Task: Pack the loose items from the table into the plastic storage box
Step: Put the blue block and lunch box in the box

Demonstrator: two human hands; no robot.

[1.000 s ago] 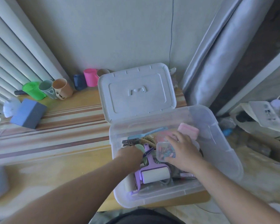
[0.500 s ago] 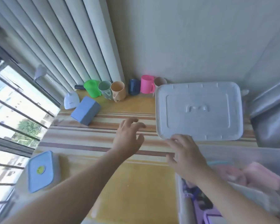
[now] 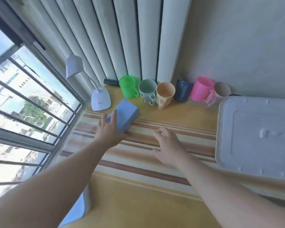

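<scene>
On the striped table (image 3: pixel 138 163), the left hand (image 3: pixel 109 132) lay against the blue block (image 3: pixel 124 116), its grip spread open and touching the block's near end (not closed round it). Further right, the right hand (image 3: pixel 169 144) hovered empty with fingers loosely apart, and the box lid (image 3: pixel 257 139) lay at the far right.

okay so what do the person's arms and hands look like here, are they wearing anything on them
Both arms are bare from the hands back to the frame edge: no sleeves show. The left hand and the right hand carry no gloves, and no rings, watch or bracelet can be seen on the fingers or wrists. The picture is slightly blurred, so small details such as nails cannot be made out.
</scene>
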